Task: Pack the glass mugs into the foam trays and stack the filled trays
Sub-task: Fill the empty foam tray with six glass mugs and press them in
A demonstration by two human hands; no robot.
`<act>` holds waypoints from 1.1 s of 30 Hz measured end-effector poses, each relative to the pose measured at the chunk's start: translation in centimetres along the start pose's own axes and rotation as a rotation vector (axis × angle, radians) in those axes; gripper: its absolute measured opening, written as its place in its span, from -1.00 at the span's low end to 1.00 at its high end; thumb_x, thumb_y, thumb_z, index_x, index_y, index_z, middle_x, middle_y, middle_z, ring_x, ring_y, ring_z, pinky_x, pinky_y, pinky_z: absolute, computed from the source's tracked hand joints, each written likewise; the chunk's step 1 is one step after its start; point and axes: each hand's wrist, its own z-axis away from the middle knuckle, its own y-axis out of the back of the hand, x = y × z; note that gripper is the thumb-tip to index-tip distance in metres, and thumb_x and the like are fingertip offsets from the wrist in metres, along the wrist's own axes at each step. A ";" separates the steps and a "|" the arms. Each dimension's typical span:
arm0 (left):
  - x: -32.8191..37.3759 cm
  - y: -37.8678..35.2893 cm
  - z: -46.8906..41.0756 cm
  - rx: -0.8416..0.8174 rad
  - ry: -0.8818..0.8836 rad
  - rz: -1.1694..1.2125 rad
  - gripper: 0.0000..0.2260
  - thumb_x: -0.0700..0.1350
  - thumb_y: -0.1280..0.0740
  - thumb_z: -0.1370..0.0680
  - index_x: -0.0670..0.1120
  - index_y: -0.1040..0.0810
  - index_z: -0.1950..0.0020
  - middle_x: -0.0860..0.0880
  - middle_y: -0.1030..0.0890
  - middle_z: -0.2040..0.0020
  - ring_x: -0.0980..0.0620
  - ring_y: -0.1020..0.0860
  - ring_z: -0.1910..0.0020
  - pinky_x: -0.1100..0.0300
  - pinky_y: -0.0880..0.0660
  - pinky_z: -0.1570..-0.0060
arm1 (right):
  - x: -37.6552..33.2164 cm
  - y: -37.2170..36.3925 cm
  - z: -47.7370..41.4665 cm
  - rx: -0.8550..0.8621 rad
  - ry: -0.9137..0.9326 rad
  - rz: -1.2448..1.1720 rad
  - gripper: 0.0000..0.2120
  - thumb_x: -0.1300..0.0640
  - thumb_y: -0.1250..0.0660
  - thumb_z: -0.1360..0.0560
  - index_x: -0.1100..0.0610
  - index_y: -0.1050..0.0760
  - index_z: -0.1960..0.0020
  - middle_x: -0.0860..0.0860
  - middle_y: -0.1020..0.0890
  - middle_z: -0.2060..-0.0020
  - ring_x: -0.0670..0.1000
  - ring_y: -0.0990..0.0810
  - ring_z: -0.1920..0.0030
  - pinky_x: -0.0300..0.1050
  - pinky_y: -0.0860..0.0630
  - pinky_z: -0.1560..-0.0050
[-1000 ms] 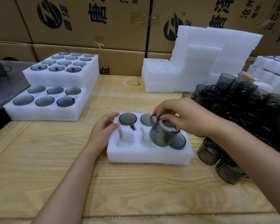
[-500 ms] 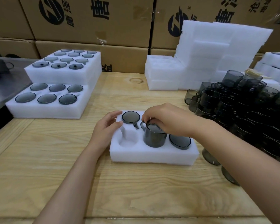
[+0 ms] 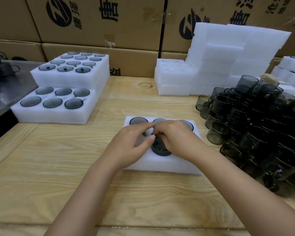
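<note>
Foam-white filled trays (image 3: 58,114) sit at far left, the near one holding six mugs. In the centre, the foam tray (image 3: 160,167) has three mugs in its far row, and the smoked-glass mug (image 3: 161,150) stands part-sunk in its near middle pocket. The left hand (image 3: 131,145) and right hand (image 3: 175,138) meet over it. The right grips its top; the left's hold I cannot tell. The glass looks stiff, slick and fragile, best taken by rim or handle. On the right, loose mugs (image 3: 254,130) lie heaped.
</note>
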 end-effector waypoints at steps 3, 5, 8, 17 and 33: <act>0.3 0.1 0.0 0.000 0.011 -0.048 -0.50 0.11 -0.14 -0.52 0.00 -0.39 -0.44 0.13 -0.48 -0.35 0.24 -0.40 -0.29 0.44 -0.23 -0.24 | 0.5 0.1 0.4 0.102 -0.040 -0.199 -0.80 0.19 -0.19 -0.54 0.12 -0.61 0.03 -0.01 -0.62 0.21 -0.01 -0.45 0.09 -0.08 -0.39 0.08; 0.6 -0.3 0.1 -0.061 -0.028 -0.175 -0.53 0.08 -0.10 -0.57 0.00 -0.37 -0.45 0.10 -0.46 -0.39 0.16 -0.38 -0.35 0.28 -0.15 -0.37 | 0.7 -0.4 0.5 0.138 -0.058 -0.104 -0.73 0.10 -0.13 -0.60 0.09 -0.54 -0.17 -0.04 -0.61 -0.07 0.00 -0.41 -0.16 -0.10 -0.31 -0.16; 0.6 -1.1 0.1 -0.170 0.002 -0.340 -0.59 0.02 -0.01 -0.66 0.01 -0.28 -0.50 0.11 -0.23 -0.53 0.22 -0.10 -0.51 0.22 0.04 -0.46 | 0.7 -1.5 0.9 -0.097 -0.202 0.017 -0.53 -0.07 0.13 -0.64 0.00 -0.04 -0.53 -0.11 -0.08 -0.53 0.01 0.10 -0.52 -0.03 0.19 -0.46; 1.1 -2.1 0.1 -0.211 0.173 -0.539 -0.54 0.04 0.14 -0.65 0.12 0.02 -0.58 0.22 0.06 -0.56 0.19 0.15 -0.54 -0.03 0.25 -0.46 | 0.2 -2.1 0.2 -0.286 -0.306 0.230 -0.53 -0.15 0.32 -0.60 -0.21 0.34 -0.48 -0.03 0.31 -0.51 0.11 0.41 -0.47 0.26 0.49 -0.32; -1.4 1.0 0.3 0.573 0.279 0.774 -0.82 -0.27 -0.29 -0.50 -0.11 -0.63 -0.01 0.02 -0.67 0.01 0.13 -0.60 -0.03 0.26 -0.45 -0.07 | 0.5 0.9 4.2 0.480 -0.223 0.133 -0.72 0.07 -0.26 -0.53 0.15 -0.56 -0.17 0.06 -0.57 -0.20 0.08 -0.47 -0.25 0.07 -0.22 -0.31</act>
